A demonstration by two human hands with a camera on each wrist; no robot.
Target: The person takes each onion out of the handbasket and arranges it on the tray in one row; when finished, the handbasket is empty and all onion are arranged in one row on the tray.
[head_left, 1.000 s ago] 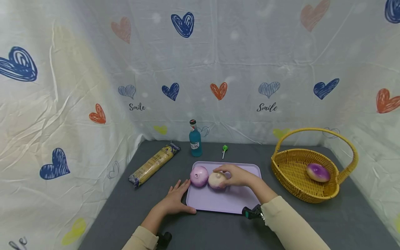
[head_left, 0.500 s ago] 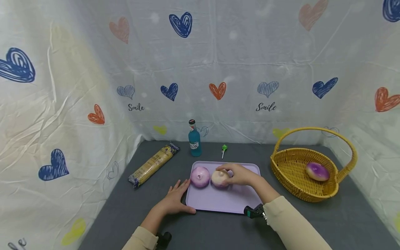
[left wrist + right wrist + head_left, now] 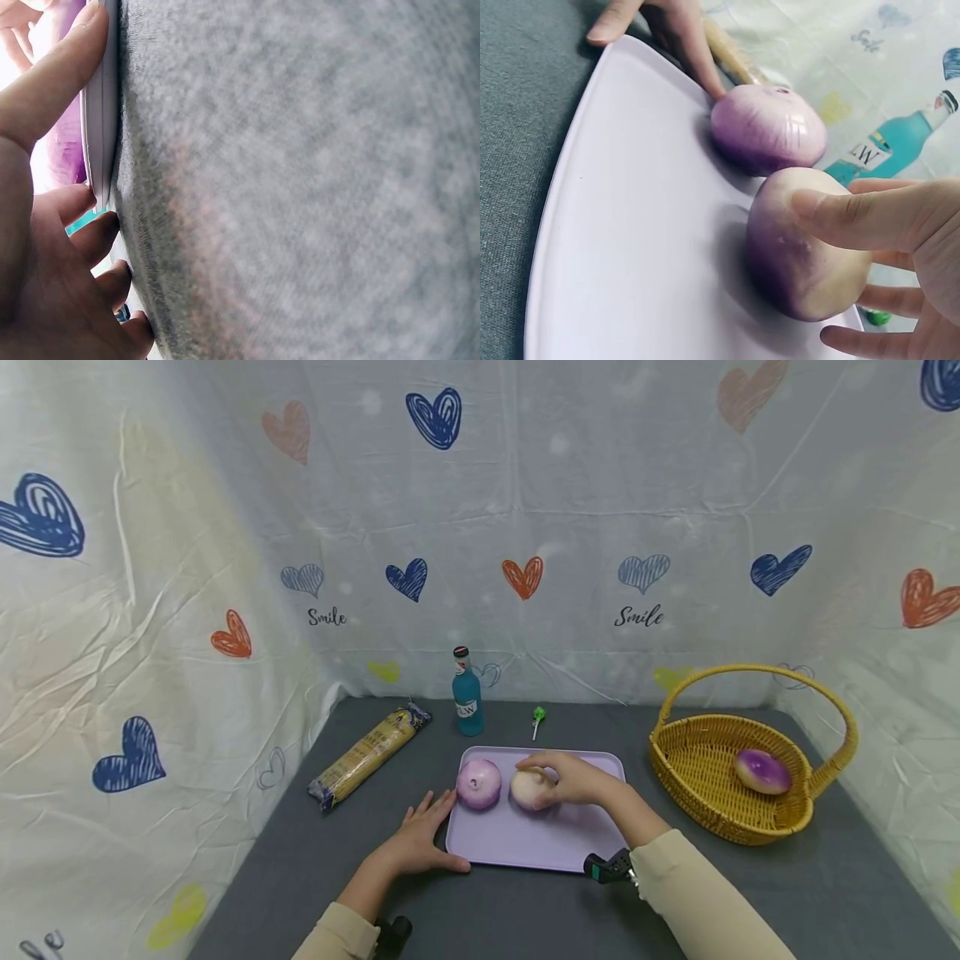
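Observation:
My right hand (image 3: 573,778) grips a round turnip (image 3: 810,247), cream above and purple below, with the thumb on one side and the fingers round the other. The turnip is over the lilac tray (image 3: 540,843), right of a shiny purple onion (image 3: 478,784) lying on it. In the right wrist view turnip and onion overlap slightly. My left hand (image 3: 420,842) is spread at the tray's near left corner, its thumb by the front edge and its fingertips along the left edge. In the left wrist view the thumb (image 3: 75,52) lies against the tray rim (image 3: 101,112).
A yellow wicker basket (image 3: 686,785) at the right holds a purple-and-white vegetable (image 3: 762,772). Behind the tray stand a blue bottle (image 3: 468,702) and a green lollipop (image 3: 539,717), lying flat. A long yellow packet (image 3: 367,758) lies at the left. A heart-printed cloth hangs behind.
My right hand has shifted the turnip slightly right, opening a small gap from the onion. My left hand stays at the tray corner.

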